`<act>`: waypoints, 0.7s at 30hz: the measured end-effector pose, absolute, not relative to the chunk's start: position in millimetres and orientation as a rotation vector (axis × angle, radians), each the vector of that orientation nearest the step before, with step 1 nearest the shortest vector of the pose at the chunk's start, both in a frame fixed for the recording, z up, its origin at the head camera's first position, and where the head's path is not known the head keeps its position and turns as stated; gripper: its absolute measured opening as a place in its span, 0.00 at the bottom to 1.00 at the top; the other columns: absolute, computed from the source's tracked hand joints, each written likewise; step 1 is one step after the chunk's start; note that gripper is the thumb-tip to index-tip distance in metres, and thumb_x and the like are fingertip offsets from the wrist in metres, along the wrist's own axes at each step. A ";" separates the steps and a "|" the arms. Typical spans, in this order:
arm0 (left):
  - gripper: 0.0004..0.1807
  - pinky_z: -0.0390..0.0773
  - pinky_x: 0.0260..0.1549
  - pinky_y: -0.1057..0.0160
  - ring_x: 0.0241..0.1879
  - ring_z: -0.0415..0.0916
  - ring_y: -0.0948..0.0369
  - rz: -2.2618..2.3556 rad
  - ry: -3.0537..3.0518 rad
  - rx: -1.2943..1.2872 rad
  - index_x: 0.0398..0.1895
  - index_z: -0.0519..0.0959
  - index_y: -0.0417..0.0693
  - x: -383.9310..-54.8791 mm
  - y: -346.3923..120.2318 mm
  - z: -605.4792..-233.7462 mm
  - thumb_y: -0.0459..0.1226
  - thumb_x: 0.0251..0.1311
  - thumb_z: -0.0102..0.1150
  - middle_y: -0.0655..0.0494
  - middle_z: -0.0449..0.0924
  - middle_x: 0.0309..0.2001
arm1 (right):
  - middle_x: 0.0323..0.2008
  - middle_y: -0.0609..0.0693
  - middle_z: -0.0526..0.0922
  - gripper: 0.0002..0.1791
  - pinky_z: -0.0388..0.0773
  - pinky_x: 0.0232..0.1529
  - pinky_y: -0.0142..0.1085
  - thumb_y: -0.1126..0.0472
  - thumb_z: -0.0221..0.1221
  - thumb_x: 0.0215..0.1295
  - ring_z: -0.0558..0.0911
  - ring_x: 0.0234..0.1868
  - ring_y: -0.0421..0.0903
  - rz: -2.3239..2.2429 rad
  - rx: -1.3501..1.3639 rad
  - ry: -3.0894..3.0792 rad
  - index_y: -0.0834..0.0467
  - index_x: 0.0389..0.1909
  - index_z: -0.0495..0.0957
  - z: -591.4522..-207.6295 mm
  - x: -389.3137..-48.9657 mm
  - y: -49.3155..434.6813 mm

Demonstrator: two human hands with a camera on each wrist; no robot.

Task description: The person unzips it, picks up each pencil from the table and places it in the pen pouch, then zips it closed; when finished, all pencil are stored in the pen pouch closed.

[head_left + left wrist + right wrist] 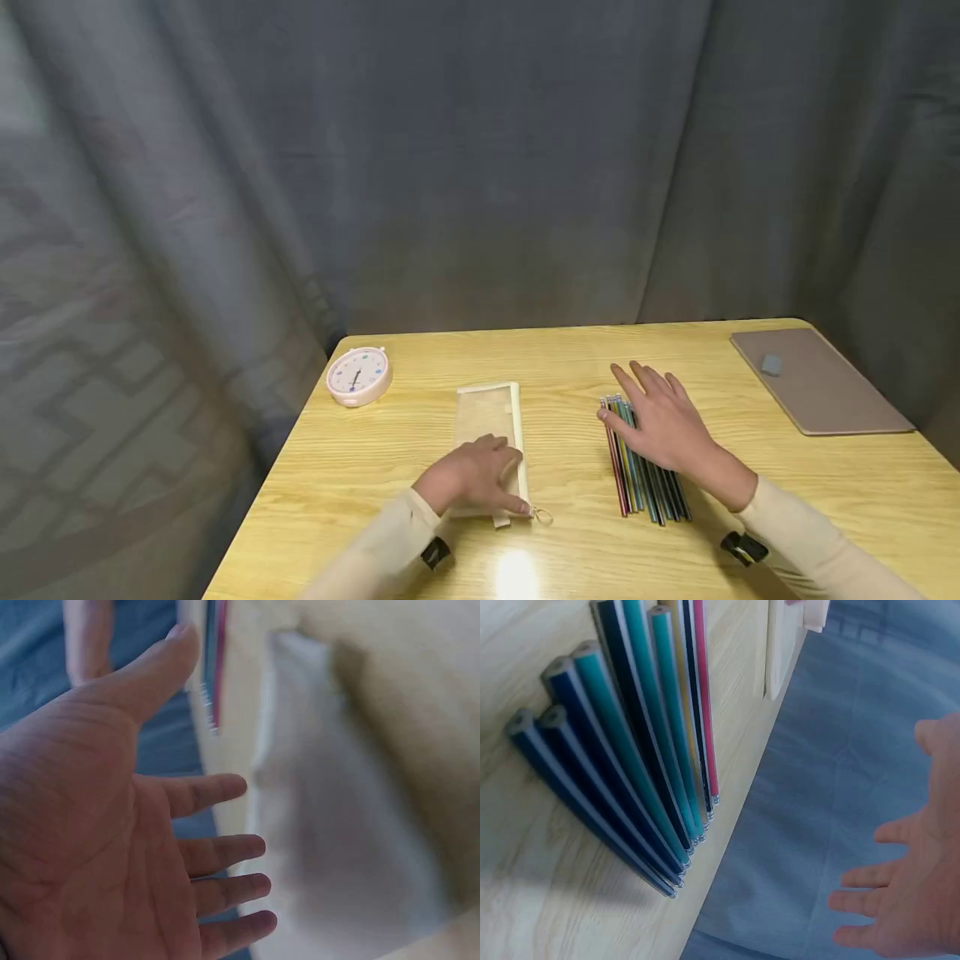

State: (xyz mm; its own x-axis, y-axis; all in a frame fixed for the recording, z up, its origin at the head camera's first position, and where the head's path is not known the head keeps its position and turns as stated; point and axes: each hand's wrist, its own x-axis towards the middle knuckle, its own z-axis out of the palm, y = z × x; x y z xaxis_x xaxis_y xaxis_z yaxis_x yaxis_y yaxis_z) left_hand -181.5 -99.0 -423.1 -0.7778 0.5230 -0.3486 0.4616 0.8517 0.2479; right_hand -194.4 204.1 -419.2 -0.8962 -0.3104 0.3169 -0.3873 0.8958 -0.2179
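Note:
A flat zip pouch (483,410) with a see-through panel and cream edging lies on the table, a small ring (543,517) at its near right corner. Over its near half is my left hand (476,475), fingers spread; in the left wrist view the palm (112,802) shows nothing held and the pouch (330,847) is blurred. To the right, a bunch of unsharpened pencils (648,492) in blue, teal, black, yellow and red lies side by side. Above their far ends hovers my right hand (663,429), fingers extended and palm bare, hiding part of them. In the right wrist view, the pencils (624,739) fan out slightly.
A round pink clock (358,377) stands at the table's back left. At the far right, a mauve-grey mat (825,387) bears a small grey block (771,365). Grey curtains (487,167) hang behind the wooden table (570,358).

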 end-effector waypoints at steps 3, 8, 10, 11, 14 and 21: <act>0.53 0.63 0.73 0.48 0.77 0.59 0.50 0.161 2.642 0.751 0.74 0.69 0.52 -177.5 -97.4 -430.2 0.68 0.46 0.72 0.46 0.62 0.77 | 0.69 0.76 0.68 0.41 0.58 0.67 0.71 0.40 0.56 0.74 0.69 0.67 0.76 0.393 0.533 -2.783 0.65 0.75 0.65 -417.2 -194.2 203.2; 0.54 0.72 0.66 0.54 0.67 0.69 0.53 0.091 2.705 0.777 0.68 0.71 0.52 -176.1 -93.8 -438.1 0.63 0.36 0.81 0.50 0.70 0.69 | 0.67 0.74 0.70 0.39 0.61 0.67 0.71 0.41 0.56 0.74 0.72 0.66 0.73 0.407 0.560 -2.771 0.65 0.73 0.68 -416.4 -193.2 198.9; 0.49 0.77 0.60 0.58 0.61 0.72 0.56 0.041 2.724 0.806 0.65 0.73 0.52 -176.2 -92.2 -440.0 0.61 0.38 0.81 0.52 0.73 0.64 | 0.66 0.74 0.72 0.37 0.62 0.66 0.70 0.42 0.57 0.74 0.73 0.66 0.71 0.422 0.574 -2.768 0.65 0.72 0.70 -417.5 -191.7 197.1; 0.47 0.78 0.57 0.60 0.58 0.74 0.57 0.022 2.731 0.821 0.63 0.74 0.52 -176.4 -91.6 -440.4 0.60 0.40 0.81 0.53 0.74 0.62 | 0.66 0.73 0.73 0.37 0.63 0.66 0.70 0.42 0.57 0.74 0.74 0.66 0.71 0.428 0.581 -2.766 0.65 0.71 0.70 -417.9 -190.9 196.1; 0.39 0.80 0.51 0.64 0.52 0.76 0.60 -0.031 2.740 0.871 0.59 0.77 0.52 -177.4 -89.7 -441.1 0.57 0.45 0.81 0.55 0.78 0.58 | 0.64 0.72 0.75 0.34 0.65 0.65 0.68 0.44 0.58 0.74 0.76 0.64 0.70 0.449 0.609 -2.746 0.65 0.69 0.73 -418.6 -188.8 192.6; 0.27 0.81 0.51 0.63 0.35 0.77 0.68 -0.018 2.774 1.058 0.58 0.83 0.48 -181.2 -86.8 -445.1 0.50 0.58 0.70 0.57 0.87 0.50 | 0.57 0.66 0.83 0.26 0.68 0.64 0.66 0.49 0.59 0.74 0.81 0.58 0.67 0.525 0.681 -2.718 0.65 0.62 0.79 -416.3 -185.6 181.9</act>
